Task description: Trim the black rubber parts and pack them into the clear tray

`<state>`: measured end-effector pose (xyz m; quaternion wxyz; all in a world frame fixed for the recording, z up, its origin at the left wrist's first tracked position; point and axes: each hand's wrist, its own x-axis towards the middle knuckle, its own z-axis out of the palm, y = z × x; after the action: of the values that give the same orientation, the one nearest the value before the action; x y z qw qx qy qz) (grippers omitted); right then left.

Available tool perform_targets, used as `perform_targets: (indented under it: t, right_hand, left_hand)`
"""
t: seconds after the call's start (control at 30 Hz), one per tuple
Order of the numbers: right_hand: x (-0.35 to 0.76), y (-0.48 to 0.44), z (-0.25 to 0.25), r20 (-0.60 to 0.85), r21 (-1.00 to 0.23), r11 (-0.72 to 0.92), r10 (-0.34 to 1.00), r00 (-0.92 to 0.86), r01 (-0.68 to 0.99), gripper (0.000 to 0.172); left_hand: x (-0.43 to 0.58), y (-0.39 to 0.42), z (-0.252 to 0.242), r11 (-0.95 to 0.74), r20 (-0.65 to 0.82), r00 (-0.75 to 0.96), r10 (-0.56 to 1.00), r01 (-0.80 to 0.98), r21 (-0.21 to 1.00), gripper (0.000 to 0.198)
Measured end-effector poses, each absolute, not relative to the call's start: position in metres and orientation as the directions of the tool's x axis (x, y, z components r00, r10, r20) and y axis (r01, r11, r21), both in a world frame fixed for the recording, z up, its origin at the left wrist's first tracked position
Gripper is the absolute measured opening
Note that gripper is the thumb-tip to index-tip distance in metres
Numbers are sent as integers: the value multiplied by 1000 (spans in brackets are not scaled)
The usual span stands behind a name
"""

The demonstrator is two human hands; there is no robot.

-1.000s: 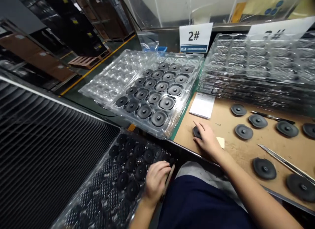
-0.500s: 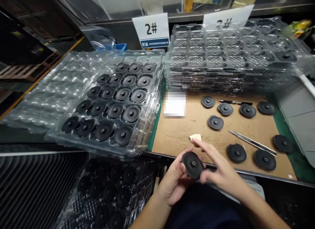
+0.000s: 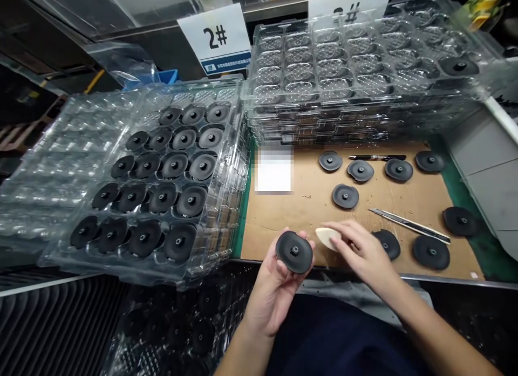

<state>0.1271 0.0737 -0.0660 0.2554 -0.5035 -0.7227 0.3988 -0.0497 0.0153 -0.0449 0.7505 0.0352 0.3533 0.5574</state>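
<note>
My left hand [image 3: 273, 295] cradles a black rubber disc [image 3: 294, 252] with a raised central boss, its face turned upward. My right hand [image 3: 362, 250] lies just right of it, over the near edge of the brown cardboard sheet [image 3: 283, 230]. Its fingers press on a cream sponge wedge [image 3: 327, 238], which is partly hidden by them. Several more black discs lie on the cardboard, such as one [image 3: 345, 196] just beyond my right hand. Another disc [image 3: 387, 243] is partly hidden behind my right fingers.
A clear plastic tray [image 3: 232, 149] of black discs stands left of the cardboard, with a stack of clear trays [image 3: 324, 63] behind. A utility knife [image 3: 409, 225] and a black pen [image 3: 376, 157] lie on the cardboard. A further disc-filled tray [image 3: 202, 322] lies below.
The view has swung left of where it was. My right hand has left the disc, and the cream wedge has risen from the cardboard under its fingers. My left hand now holds the disc alone.
</note>
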Motion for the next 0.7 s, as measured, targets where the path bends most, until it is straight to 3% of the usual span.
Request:
perform_targets:
  t: [0.17, 0.23, 0.33, 0.5, 0.6, 0.7]
  right_hand:
    - [112, 65, -2, 238, -903, 345, 897, -371, 255, 31]
    - [108, 61, 9, 215, -918, 339, 862, -459, 206, 30]
    - [106, 62, 13, 119, -926, 298, 811, -573, 230, 25]
    - [111, 55, 10, 324, -850, 457, 846, -423, 263, 32]
    - [117, 47, 12, 247, -883, 413, 814, -526, 225, 32]
    - [119, 49, 14, 276, -868, 421, 849, -450, 262, 29]
  left_hand:
    - [-33, 22, -37, 437, -498, 162, 852, -743, 507, 60]
    - [-31, 22, -33, 436, -502, 148, 852, -733, 523, 58]
    - [-28, 19, -29, 398, -486, 111, 867, -742, 540, 55]
    - [-24, 16, -26, 446, -476, 182, 861, -720, 532, 54]
    - [-25, 16, -26, 444, -491, 163, 856, -718, 536, 63]
    - [-23, 18, -25, 468, -505, 172, 846, -694, 548, 60]
